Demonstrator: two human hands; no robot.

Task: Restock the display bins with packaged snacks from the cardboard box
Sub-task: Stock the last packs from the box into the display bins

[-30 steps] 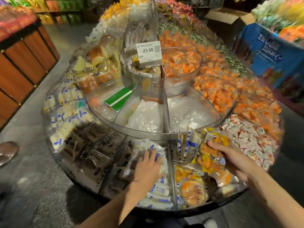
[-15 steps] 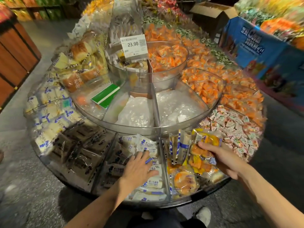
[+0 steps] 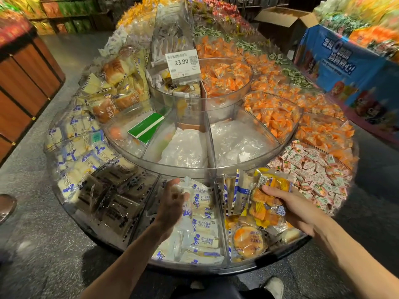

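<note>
A round clear display stand holds wedge-shaped bins (image 3: 220, 214) of wrapped snacks. My left hand (image 3: 170, 203) is in the front middle bin, turned on its side, fingers curled round a white-and-blue bread packet (image 3: 195, 192) on top of the pile. My right hand (image 3: 295, 210) grips a bunch of yellow-orange cake packets (image 3: 266, 201) over the front right bin, where more orange packets (image 3: 248, 240) lie. An open cardboard box (image 3: 285, 18) stands far back on the right.
Dark cake packets (image 3: 116, 199) fill the bin to the left, pink sweets (image 3: 313, 169) the bin to the right. The middle tier holds clear plastic bags (image 3: 185, 149) and a green box (image 3: 146, 128). A price tag (image 3: 182, 63) stands above. A blue-draped stand (image 3: 345, 67) is right.
My left hand has turned from lying flat on the white packets to curling round the top one. My right hand keeps its hold on the orange packets. The camera moved closer.
</note>
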